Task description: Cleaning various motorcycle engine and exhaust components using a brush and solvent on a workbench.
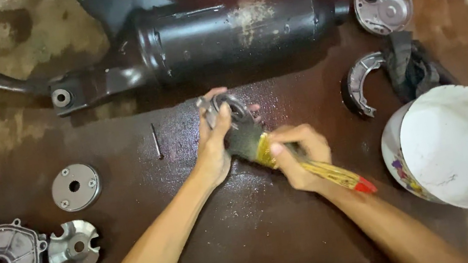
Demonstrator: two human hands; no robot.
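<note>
Both forearms reach up to mid-table. Right hand [303,155] is wrapped tight around a paintbrush [288,154], its bristles pressed on the small round metal part [230,108] pinched in the left hand [214,144]. Short strokes with a steady pinch would likely serve best. White bucket [458,146] stands right, black exhaust muffler [200,33] beyond.

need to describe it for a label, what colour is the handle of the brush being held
Yellow with a red tip: the paintbrush handle, gripped in the right hand, shows clearly in the head view.
</note>
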